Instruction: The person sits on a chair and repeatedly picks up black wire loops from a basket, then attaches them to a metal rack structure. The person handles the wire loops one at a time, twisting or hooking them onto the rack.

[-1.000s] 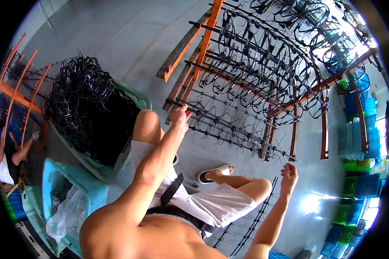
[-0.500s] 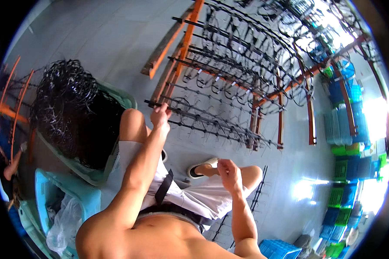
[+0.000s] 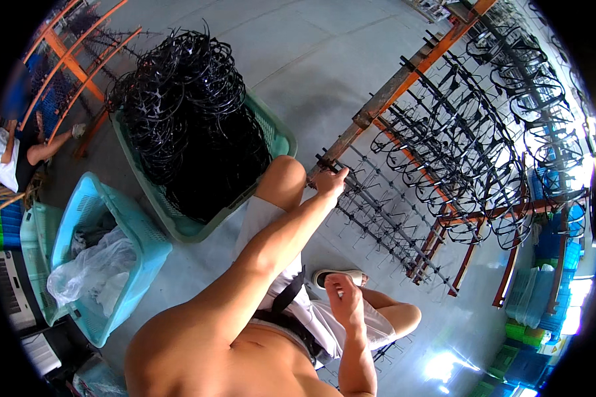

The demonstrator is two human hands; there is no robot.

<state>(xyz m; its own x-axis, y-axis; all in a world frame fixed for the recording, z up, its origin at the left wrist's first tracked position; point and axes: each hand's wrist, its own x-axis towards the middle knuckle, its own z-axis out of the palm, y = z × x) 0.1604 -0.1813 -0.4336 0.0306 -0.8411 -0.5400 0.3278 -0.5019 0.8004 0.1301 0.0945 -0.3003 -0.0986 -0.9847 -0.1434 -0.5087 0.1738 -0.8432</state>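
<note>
Big change: the right hand [image 3: 343,298] has come in from the right side — a second ago it was out by the low right end of the rack, now it's lower centre, over the lap. View has swung too, so crate and rack both sit further right in the frame. Left hand [image 3: 329,180] hasn't let go of its spot at the near end of the hooked rod [image 3: 377,209], so as I read it that hand alone does the steadying for now.

Fingers: left ones look clamped round the rod end, just right of centre. Right ones are curled together in a loose fist; can't tell if something small is inside.

Rod runs down-right from the left hand, low on the orange rack [image 3: 417,71], its thin hooks showing no black hoops that I can make out. Hoop-shaped black parts [image 3: 473,126] hang on the upper rows, upper right.

Around: green crate [image 3: 286,140] heaped with black looped parts [image 3: 179,86], upper left of centre; light-blue crate [image 3: 153,243] with clear plastic bag [image 3: 89,278], lower left; a co-worker's arm [image 3: 51,147], far left; stacked bins, right edge.

In the way: left knee [image 3: 285,175] sits between green crate and rod; left forearm crosses mid-frame — reach to the heap is tight.
</note>
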